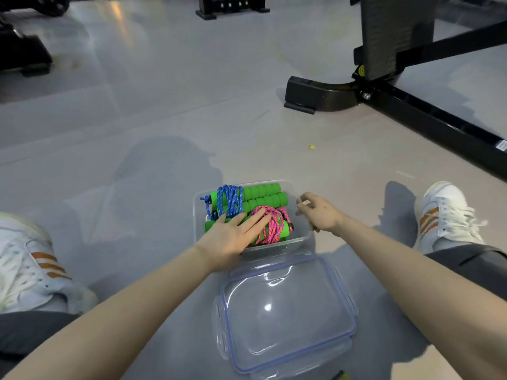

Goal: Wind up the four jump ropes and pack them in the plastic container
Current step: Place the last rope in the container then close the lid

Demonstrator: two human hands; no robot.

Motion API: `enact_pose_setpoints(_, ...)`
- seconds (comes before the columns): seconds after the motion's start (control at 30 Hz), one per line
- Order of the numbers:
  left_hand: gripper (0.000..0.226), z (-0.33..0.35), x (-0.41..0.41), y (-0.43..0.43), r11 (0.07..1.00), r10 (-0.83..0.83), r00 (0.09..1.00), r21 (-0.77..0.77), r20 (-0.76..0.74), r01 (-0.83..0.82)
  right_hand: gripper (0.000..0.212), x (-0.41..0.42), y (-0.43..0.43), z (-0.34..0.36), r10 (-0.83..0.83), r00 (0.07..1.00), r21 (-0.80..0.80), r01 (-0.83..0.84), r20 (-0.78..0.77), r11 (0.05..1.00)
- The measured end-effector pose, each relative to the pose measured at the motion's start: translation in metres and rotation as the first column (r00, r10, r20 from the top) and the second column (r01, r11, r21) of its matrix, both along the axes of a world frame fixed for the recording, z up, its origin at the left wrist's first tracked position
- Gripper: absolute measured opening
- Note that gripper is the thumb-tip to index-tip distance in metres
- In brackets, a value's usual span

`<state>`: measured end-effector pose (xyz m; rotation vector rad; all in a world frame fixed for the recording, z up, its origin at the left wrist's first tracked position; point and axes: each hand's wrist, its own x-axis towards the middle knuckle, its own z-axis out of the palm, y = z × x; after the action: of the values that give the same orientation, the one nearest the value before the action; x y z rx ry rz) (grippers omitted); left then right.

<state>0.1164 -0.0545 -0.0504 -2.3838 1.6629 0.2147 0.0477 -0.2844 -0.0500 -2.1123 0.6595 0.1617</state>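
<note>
A clear plastic container sits on the floor between my legs. Inside lie wound jump ropes with green foam handles: a blue rope at the back left and a pink rope at the front right. My left hand lies flat with straight fingers pressing on the ropes in the container. My right hand hovers beside the container's right wall, its fingers loosely curled and holding nothing that I can see.
The container's clear lid with a blue seal lies on the floor just in front of the container. My two white shoes flank the scene. A black gym bench frame stands at the back right. A small yellow scrap lies on the floor.
</note>
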Motion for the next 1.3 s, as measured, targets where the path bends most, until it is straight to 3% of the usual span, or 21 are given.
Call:
enact_pose_setpoints(0.13, 0.091, 0.004, -0.024, 0.013, 0.999, 0.039, 0.999, 0.011, -0.025, -0.039, 0.027, -0.03, 0.019, -0.003, -0.053, 0.999, 0.039, 0.053, -0.002, 0.998)
enact_pose_setpoints(0.3, 0.095, 0.004, -0.035, 0.017, 0.997, 0.078, 0.997, 0.005, 0.005, -0.078, 0.034, -0.061, 0.035, -0.008, -0.15, 0.989, 0.066, 0.15, -0.017, 0.986)
enact_pose_setpoints(0.37, 0.099, 0.003, -0.037, 0.016, 0.995, 0.096, 0.995, 0.022, 0.002, -0.096, 0.035, -0.067, 0.037, -0.006, -0.069, 0.996, 0.078, 0.073, -0.055, 0.994)
enact_pose_setpoints(0.47, 0.1, 0.003, -0.04, 0.016, 0.99, 0.136, 0.989, 0.032, -0.052, -0.135, 0.039, -0.07, 0.034, -0.009, 0.072, 0.99, -0.026, -0.076, -0.12, 0.997)
enact_pose_setpoints(0.7, 0.096, -0.002, -0.041, 0.02, 0.99, 0.096, 0.993, -0.108, 0.064, -0.089, 0.033, -0.067, 0.029, -0.03, 0.178, 0.934, -0.203, -0.248, -0.309, 0.947)
enact_pose_setpoints(0.8, 0.099, -0.006, -0.042, 0.024, 0.971, 0.002, 0.989, -0.238, 0.147, 0.033, 0.03, -0.065, 0.03, -0.028, 0.172, 0.925, -0.222, -0.257, -0.339, 0.941)
enact_pose_setpoints(1.0, 0.069, -0.018, -0.057, 0.027, 0.913, -0.063, 0.982, -0.386, 0.18, 0.129, 0.034, -0.069, 0.035, -0.024, 0.162, 0.916, -0.219, -0.254, -0.366, 0.942)
enact_pose_setpoints(1.13, 0.068, -0.02, -0.068, 0.03, 0.92, -0.06, 0.984, -0.374, 0.166, 0.119, 0.009, -0.073, 0.038, -0.014, 0.192, 0.921, -0.248, -0.284, -0.34, 0.926)
enact_pose_setpoints(1.3, 0.067, -0.013, -0.07, 0.04, 0.888, -0.063, 0.986, -0.442, 0.157, 0.127, 0.016, -0.084, 0.035, 0.011, 0.15, 0.947, 0.088, -0.13, -0.284, 0.988)
